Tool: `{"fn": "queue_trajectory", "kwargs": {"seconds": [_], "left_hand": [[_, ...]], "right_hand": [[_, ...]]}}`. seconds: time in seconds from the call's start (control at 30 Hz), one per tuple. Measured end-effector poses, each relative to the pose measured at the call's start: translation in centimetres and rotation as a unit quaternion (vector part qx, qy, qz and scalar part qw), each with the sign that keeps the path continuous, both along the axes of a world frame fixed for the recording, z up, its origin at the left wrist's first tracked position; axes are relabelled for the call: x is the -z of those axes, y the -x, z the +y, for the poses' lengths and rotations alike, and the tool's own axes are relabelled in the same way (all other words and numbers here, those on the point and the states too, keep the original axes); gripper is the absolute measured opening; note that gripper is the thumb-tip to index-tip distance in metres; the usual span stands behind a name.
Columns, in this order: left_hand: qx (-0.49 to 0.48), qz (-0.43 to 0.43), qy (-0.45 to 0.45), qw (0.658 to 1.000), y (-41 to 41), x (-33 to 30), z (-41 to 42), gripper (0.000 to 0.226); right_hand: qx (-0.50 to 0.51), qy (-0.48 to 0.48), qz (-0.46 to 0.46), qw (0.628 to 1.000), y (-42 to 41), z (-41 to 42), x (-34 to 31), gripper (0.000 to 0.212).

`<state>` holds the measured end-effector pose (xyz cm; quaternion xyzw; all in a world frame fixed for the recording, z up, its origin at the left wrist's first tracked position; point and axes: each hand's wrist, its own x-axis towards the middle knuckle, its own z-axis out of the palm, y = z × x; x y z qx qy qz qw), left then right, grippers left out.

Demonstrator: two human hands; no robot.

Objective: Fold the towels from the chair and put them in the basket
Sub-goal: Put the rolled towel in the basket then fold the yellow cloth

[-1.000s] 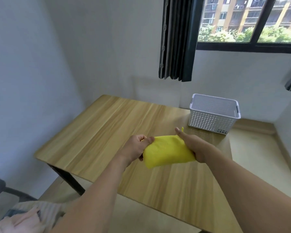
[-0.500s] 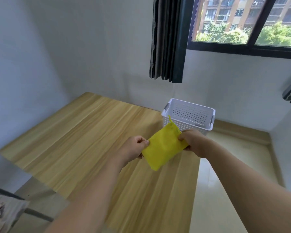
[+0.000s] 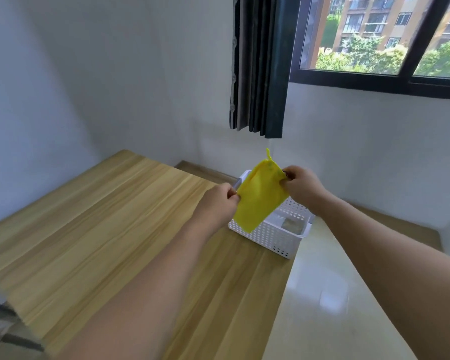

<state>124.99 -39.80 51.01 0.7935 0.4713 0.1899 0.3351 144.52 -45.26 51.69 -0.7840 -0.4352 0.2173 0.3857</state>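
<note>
A folded yellow towel (image 3: 260,197) hangs in the air between my two hands, right above the white perforated basket (image 3: 276,236). My left hand (image 3: 217,206) pinches its left edge and my right hand (image 3: 300,187) pinches its upper right corner. A small loop sticks up from the towel's top corner. The basket stands at the far right corner of the wooden table (image 3: 109,229), and something grey-green lies on its bottom. The towel hides the basket's left part.
A grey striped cloth (image 3: 0,331) shows at the bottom left edge, below the table. A dark curtain (image 3: 260,66) hangs beside the window behind the basket. Pale tiled floor (image 3: 327,294) lies to the right of the table.
Both hands have carried the yellow towel forward from over the table's middle to above the basket. The view has turned right, and the basket now sits closer.
</note>
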Motion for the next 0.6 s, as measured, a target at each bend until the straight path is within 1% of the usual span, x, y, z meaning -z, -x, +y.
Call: {"fn": "queue_trajectory", "kwargs": {"seconds": [0.1, 0.2, 0.33, 0.47, 0.6], "left_hand": [[-0.005, 0.040, -0.035, 0.999, -5.3, 0.5, 2.7, 0.016], [-0.012, 0.110, -0.036, 0.993, -10.7, 2.2, 5.6, 0.015], [-0.018, 0.225, 0.024, 0.974, -16.3, 6.6, 10.1, 0.012], [0.003, 0.329, 0.104, 0.939, -19.8, 11.4, 13.2, 0.021], [0.000, 0.386, 0.144, 0.911, -22.4, 15.2, 14.6, 0.026]], "right_hand": [[0.004, 0.004, -0.049, 0.999, -5.0, 3.6, 0.7, 0.031], [-0.022, 0.051, -0.112, 0.992, -9.7, 7.6, 2.7, 0.033], [-0.092, 0.138, -0.162, 0.973, -13.4, 12.6, 8.2, 0.030], [-0.165, 0.235, -0.196, 0.938, -15.1, 15.4, 14.9, 0.026], [-0.205, 0.306, -0.199, 0.908, -16.5, 17.1, 19.7, 0.018]]}}
